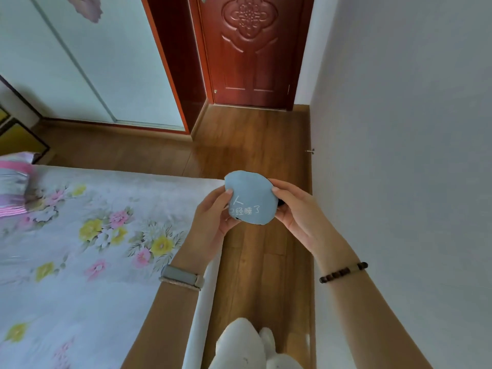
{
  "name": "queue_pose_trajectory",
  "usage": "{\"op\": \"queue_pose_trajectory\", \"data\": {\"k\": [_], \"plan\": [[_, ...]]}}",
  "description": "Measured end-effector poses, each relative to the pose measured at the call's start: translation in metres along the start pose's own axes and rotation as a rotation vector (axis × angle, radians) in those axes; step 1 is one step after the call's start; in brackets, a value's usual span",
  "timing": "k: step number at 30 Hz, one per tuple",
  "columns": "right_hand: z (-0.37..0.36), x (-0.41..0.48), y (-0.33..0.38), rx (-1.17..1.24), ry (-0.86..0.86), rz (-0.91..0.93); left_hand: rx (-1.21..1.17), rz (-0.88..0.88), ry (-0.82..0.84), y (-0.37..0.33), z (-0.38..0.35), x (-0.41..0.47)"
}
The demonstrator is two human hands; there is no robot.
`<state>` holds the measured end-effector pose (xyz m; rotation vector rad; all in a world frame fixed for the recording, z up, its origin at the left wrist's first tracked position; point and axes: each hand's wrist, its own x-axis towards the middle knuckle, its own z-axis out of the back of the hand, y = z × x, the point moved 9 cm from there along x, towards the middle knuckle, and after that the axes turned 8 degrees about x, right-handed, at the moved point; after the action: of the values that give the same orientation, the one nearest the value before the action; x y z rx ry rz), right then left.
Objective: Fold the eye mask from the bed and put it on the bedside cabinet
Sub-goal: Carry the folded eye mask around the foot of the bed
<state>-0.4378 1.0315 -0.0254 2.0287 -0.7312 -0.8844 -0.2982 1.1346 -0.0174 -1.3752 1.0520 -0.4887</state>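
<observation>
Pinching the folded blue eye mask (251, 199) between them, the left hand (213, 217) and right hand (295, 209) hold it above the wooden floor (253, 145), just beyond the bed's (80, 235) corner.

One view only — a wide-angle camera on the person's head, looking forward and down. It sits close above the hands, which fill the lower middle. The bed (80, 249) runs along the left, a wall (412, 129) along the right, and the floor (253, 145) leads ahead to a door (250, 49) — straight lines bow near the edges.
</observation>
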Motion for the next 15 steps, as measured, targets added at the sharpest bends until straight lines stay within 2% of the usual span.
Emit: {"op": "queue_pose_trajectory", "data": {"k": [11, 15], "plan": [[-0.024, 0.165, 0.049, -0.199, 0.029, 0.036, -0.036, -0.048, -0.038, -0.039, 0.016, 0.154], [-0.041, 0.232, 0.066, -0.204, 0.031, 0.018, -0.030, -0.047, -0.036, -0.062, 0.030, 0.224]]}}
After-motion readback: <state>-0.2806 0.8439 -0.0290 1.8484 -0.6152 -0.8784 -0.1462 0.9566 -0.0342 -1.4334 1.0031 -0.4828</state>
